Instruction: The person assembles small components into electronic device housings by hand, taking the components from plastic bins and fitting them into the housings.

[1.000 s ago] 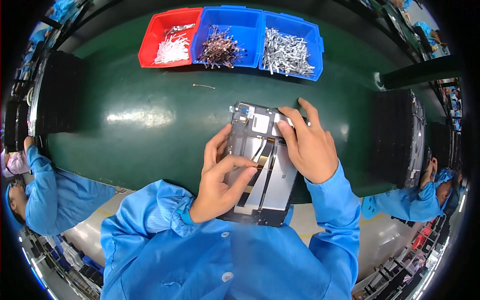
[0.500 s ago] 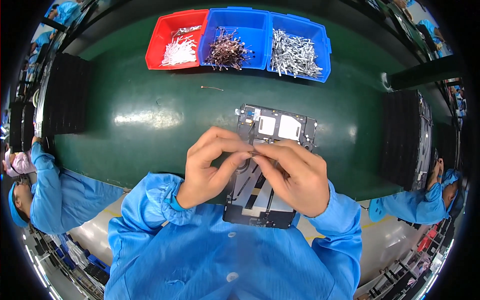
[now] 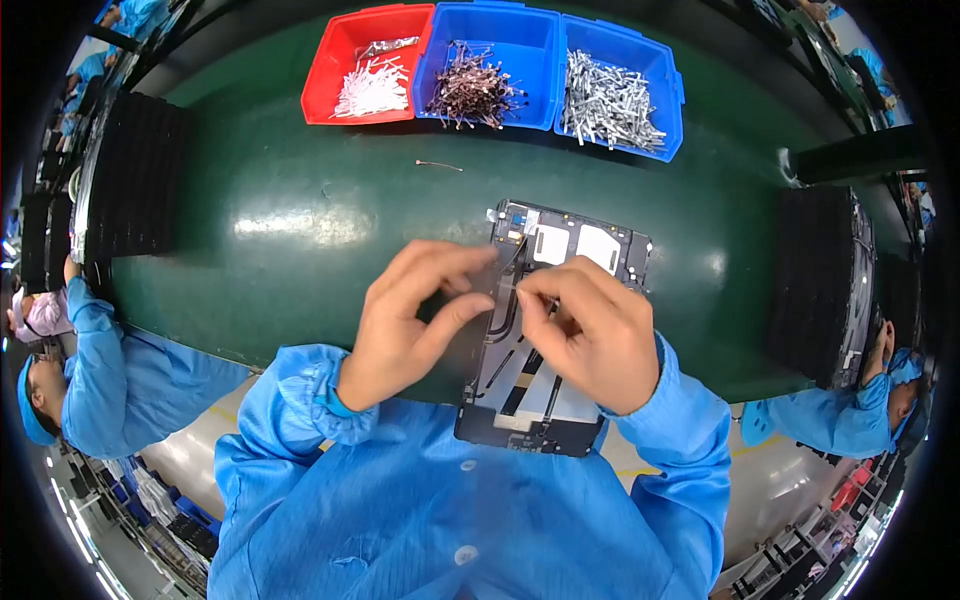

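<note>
In front of me lies an opened tablet point(image 3: 530, 430), slightly tilted, its inner boards, black cables and two white panels exposed. My left hand point(image 3: 410, 315) hovers at the tablet's left edge, thumb and fingers parted with nothing seen between them. Over the middle of the tablet, my right hand point(image 3: 595, 335) is closed, thumb against forefinger. A tiny pale bit shows at those fingertips, too small to name. Farther off on the green table rests a single thin copper-coloured cable point(image 3: 440, 165).
At the far side stand a red bin point(image 3: 330, 70) of white strips, a blue bin point(image 3: 538, 50) of brown cables and another blue bin point(image 3: 668, 100) of silvery strips. Dark stacks rise at left point(image 3: 135, 190) and right point(image 3: 815, 270). Co-workers in blue sit at both sides.
My hands, fingertips together before, have come apart. The left has moved left and its fingers have opened, while the right stays pinched over the tablet. The whole view has shifted slightly.
</note>
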Demonstrator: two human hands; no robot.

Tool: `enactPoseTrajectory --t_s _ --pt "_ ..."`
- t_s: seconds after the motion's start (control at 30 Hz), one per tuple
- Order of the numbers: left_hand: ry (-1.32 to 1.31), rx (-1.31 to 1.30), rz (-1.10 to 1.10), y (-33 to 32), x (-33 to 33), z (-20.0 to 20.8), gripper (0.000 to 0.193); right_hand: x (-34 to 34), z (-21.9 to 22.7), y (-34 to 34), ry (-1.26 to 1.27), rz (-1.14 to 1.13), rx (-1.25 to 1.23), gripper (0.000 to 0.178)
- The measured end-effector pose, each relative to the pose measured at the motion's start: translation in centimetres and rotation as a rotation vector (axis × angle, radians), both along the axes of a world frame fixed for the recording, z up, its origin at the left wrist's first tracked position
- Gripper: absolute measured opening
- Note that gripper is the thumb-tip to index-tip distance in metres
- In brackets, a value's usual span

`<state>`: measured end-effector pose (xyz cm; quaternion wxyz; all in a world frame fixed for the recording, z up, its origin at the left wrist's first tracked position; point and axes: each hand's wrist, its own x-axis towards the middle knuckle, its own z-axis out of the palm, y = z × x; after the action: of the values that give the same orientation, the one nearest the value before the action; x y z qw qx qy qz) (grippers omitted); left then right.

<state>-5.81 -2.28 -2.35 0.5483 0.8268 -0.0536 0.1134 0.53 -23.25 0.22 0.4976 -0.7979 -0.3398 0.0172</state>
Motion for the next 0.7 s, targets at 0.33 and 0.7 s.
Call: enactPoseTrajectory --t_s 0.33,0.7 --pt "0.708 -0.453 -0.041 1.6 2.2 0.1 0.024 1.0 -2.7 1.0 0.037 0.012 -0.133 0.011" --pt "0.766 -0.383 -0.065 1.6 3.1 0.1 0.016 1.0 -2.8 1.0 -0.030 0.012 -0.183 0.013"
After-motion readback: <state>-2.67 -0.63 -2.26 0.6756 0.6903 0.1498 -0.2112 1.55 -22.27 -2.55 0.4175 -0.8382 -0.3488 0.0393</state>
